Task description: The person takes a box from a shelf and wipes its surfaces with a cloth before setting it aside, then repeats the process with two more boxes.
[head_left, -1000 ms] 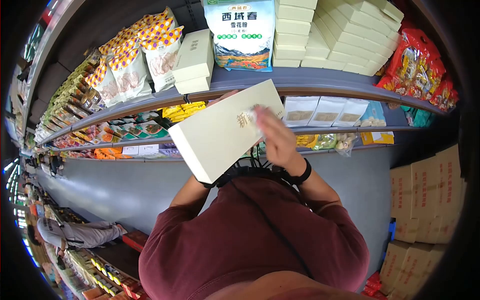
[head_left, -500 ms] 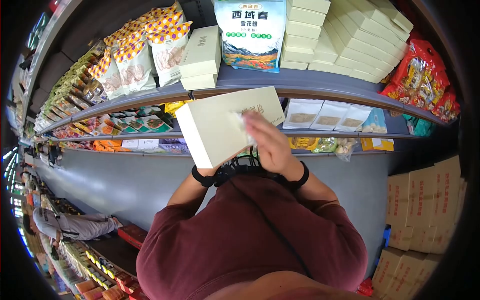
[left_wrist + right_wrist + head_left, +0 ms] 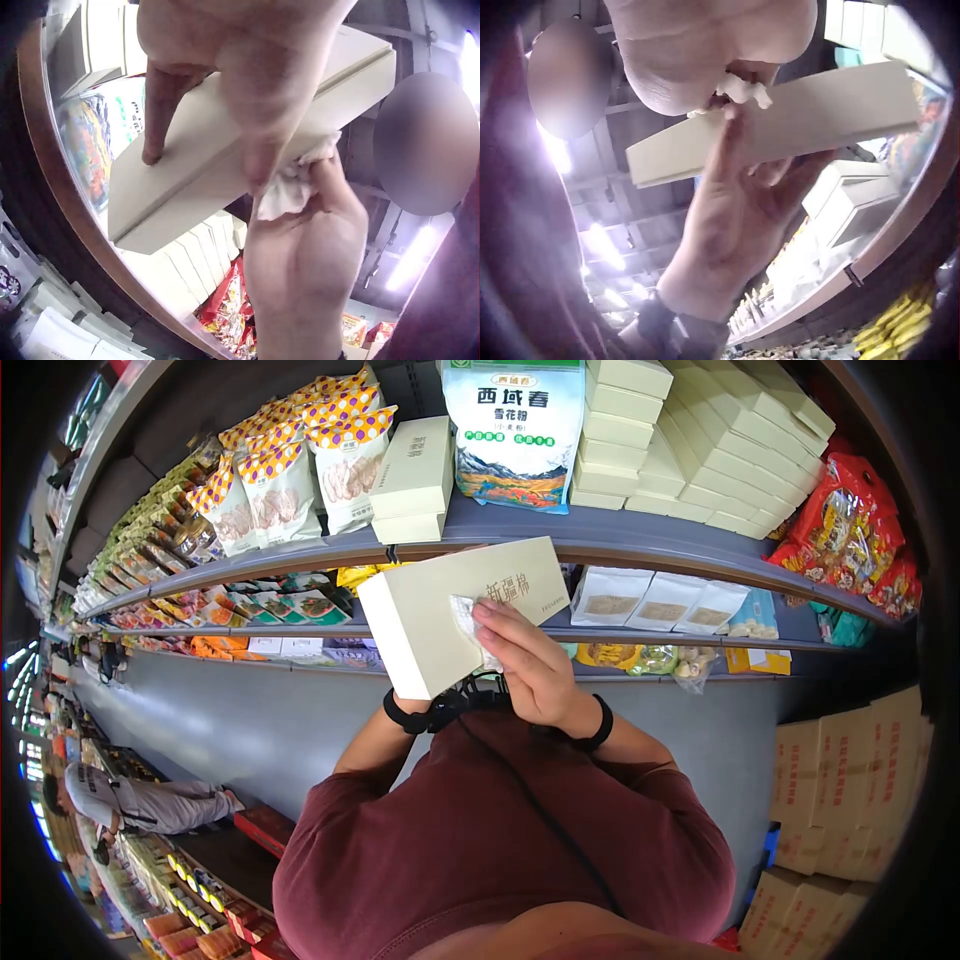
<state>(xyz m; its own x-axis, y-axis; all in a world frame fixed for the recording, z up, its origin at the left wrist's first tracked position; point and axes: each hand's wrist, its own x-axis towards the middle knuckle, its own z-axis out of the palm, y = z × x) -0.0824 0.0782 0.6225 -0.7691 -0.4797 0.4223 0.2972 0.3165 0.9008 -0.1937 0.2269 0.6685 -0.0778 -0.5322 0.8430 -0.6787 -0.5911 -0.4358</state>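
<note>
A cream box [image 3: 440, 605] with gold lettering is held tilted in front of the chest. Beneath it, the left hand [image 3: 731, 217] grips it, thumb along one edge and fingers on the underside; in the head view the box mostly hides this hand. The right hand [image 3: 535, 665] pinches a crumpled white cloth or tissue [image 3: 468, 628] and presses it on the box's top face, just beside the lettering. The left wrist view shows the same white wad [image 3: 289, 187] between the right hand's fingers, against the box [image 3: 195, 165].
The upper shelf [image 3: 620, 538] holds a blue-white flour bag [image 3: 515, 435], two stacked cream boxes [image 3: 413, 470], more box stacks [image 3: 690, 450] and red snack bags [image 3: 845, 525]. Cartons [image 3: 845, 770] stand at right. Another person [image 3: 140, 800] is at the lower left.
The right hand with the white wad has moved left and down over the box, uncovering more lettering. The box has turned to lie flatter across the view, and the shelf goods have shifted slightly right.
</note>
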